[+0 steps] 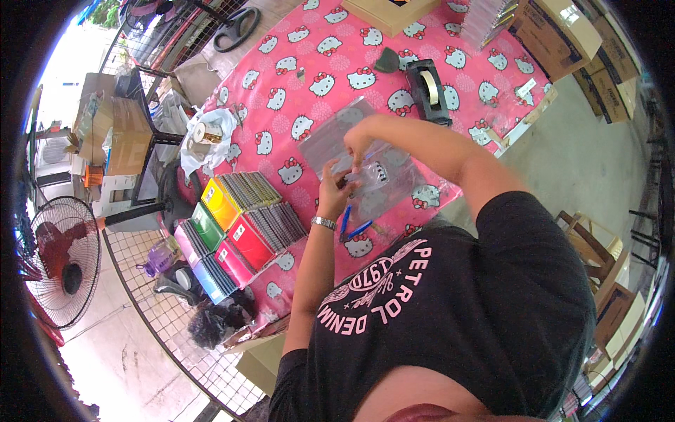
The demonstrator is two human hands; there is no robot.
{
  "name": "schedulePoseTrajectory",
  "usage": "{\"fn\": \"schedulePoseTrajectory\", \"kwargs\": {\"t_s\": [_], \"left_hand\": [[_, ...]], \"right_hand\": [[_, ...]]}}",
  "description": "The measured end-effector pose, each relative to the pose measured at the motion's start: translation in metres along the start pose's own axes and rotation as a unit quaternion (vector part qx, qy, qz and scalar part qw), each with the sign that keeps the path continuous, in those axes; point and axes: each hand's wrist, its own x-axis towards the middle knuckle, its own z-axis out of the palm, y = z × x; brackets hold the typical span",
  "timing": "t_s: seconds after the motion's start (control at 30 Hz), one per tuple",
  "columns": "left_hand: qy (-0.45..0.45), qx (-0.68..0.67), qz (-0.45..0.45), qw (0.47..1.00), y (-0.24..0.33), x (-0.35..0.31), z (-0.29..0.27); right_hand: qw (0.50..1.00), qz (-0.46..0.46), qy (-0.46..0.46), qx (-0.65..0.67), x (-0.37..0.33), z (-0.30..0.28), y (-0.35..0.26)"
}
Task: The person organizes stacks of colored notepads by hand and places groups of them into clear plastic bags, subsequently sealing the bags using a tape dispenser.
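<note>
Along the left edge of the desk point(269, 100), with its pink cat-print cover, a crumpled white plastic bag point(219, 152) lies around a tape roll point(205, 133). Nearer the person, by the near left corner, spiral notebooks point(242, 228) stand in close stacks, their covers yellow, green, red, pink, blue and purple. The left hand point(337, 186) has its fingers curled at the clear plastic bag point(369, 198), which lies flat toward the desk's near edge; whether they grip it I cannot tell. Just below, two slim blue pen-like objects point(360, 230) lie close together. The right hand point(358, 143) reaches down to the same bag, fingers bunched, their hold unclear. Farther right, well in from the near edge, sits a black tape dispenser point(429, 91).
</note>
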Motion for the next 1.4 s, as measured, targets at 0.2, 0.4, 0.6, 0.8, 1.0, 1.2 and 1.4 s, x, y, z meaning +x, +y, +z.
{"fn": "schedulePoseTrajectory", "kwargs": {"t_s": [0.2,0.4,0.6,0.8,1.0,1.2,1.4], "left_hand": [[0.038,0.255,0.241,0.936,-0.008,-0.015,0.023],[0.114,0.263,0.187,0.94,-0.023,-0.026,0.024],[0.161,-0.12,0.168,0.965,0.069,-0.004,0.031],[0.144,0.111,0.169,0.969,0.016,-0.031,0.019],[0.158,-0.067,0.015,0.985,-0.009,-0.061,0.021],[0.188,-0.077,0.041,0.978,-0.002,-0.052,0.02],[0.173,-0.078,0.03,0.981,-0.011,-0.064,0.016]], "right_hand": [[0.956,-0.004,0.255,0.142,-0.032,0.086,0.076],[0.887,-0.087,0.405,0.203,-0.071,0.107,-0.008],[0.648,-0.01,0.725,0.233,-0.204,-0.054,0.022],[0.303,0.14,0.915,0.228,-0.37,-0.186,0.108],[0.355,0.467,0.783,0.204,-0.397,-0.192,0.236],[0.4,0.509,0.75,0.136,-0.43,-0.202,0.289],[0.387,0.579,0.708,0.115,-0.453,-0.216,0.274]]}}
